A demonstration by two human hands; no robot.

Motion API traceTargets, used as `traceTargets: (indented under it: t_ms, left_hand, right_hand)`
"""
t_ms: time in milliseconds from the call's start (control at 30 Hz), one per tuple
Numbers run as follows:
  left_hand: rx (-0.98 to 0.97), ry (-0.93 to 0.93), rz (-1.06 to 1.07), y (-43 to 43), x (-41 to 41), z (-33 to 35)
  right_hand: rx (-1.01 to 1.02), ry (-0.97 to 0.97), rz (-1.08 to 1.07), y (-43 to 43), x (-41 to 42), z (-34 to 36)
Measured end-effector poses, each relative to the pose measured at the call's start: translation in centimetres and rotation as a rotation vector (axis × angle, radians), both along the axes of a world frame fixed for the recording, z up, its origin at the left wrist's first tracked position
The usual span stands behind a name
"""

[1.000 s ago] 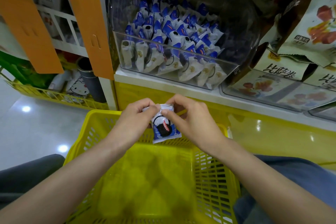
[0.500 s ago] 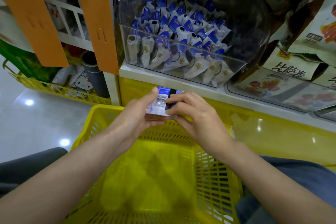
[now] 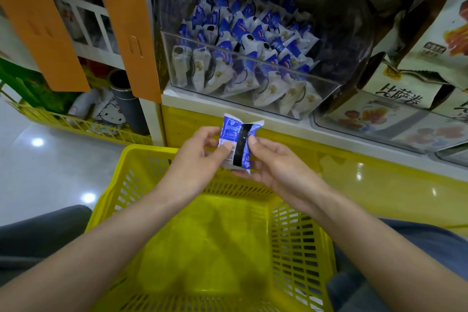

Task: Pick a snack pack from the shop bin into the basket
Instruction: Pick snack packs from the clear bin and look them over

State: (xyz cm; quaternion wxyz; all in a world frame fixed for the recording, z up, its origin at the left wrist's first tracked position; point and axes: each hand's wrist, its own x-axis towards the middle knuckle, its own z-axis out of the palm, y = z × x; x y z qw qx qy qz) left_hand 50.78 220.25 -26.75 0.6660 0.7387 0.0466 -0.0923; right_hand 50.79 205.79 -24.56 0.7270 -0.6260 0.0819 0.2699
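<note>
Small blue-and-white plastic snack pack point(image 3: 238, 144), back side toward the camera with a dark strip down its middle, held upright between 2 bare hands. Left hand point(image 3: 200, 159) gripping the pack's left edge, thumb pressed on the face near a barcode, fingers curled behind. Right hand point(image 3: 276, 167) pinching the right edge, thumb on the front, other fingers beneath the pack's lower end. Pack raised just above the far rim of a yellow slotted plastic basket point(image 3: 141, 159), in front of the chest.

Just beyond the hands, on a white shelf ledge point(image 3: 202, 104), a clear plastic shop bin point(image 3: 253, 57) piled with many similar blue-and-white packs point(image 3: 243, 33). To the right, larger cream snack bags point(image 3: 405, 88) with red-and-orange pictures, in a neighbouring clear tray point(image 3: 367, 134). To the left, 2 orange slotted panels point(image 3: 126, 20), and lower down a second yellow basket point(image 3: 76, 126) on the glossy floor point(image 3: 50, 172).
</note>
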Motion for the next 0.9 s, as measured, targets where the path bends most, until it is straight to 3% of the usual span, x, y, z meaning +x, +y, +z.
traceTargets:
  t_ms: [67, 133, 500, 767, 900]
  left_hand:
    - [0.159, -0.159, 0.016, -0.2, -0.4, -0.2]
    - [0.193, -0.216, -0.009, -0.4, -0.9, -0.3]
    - [0.37, -0.253, -0.192, -0.2, -1.3, -0.4]
    - [0.592, -0.327, -0.187, 0.5, -0.8, -0.9]
    - [0.677, -0.337, -0.2, 0.9, -1.0, -1.1]
  right_hand:
    - [0.013, 0.018, -0.046, 0.2, -0.2, -0.2]
    - [-0.002, 0.021, -0.079, 0.4, -0.4, -0.5]
    - [-0.164, -0.13, -0.081, 0.5, -0.9, -1.4]
    - [-0.225, -0.179, 0.036, 1.2, -1.8, -2.0]
    - [-0.378, -0.301, 0.124, 1.0, -2.3, -2.9]
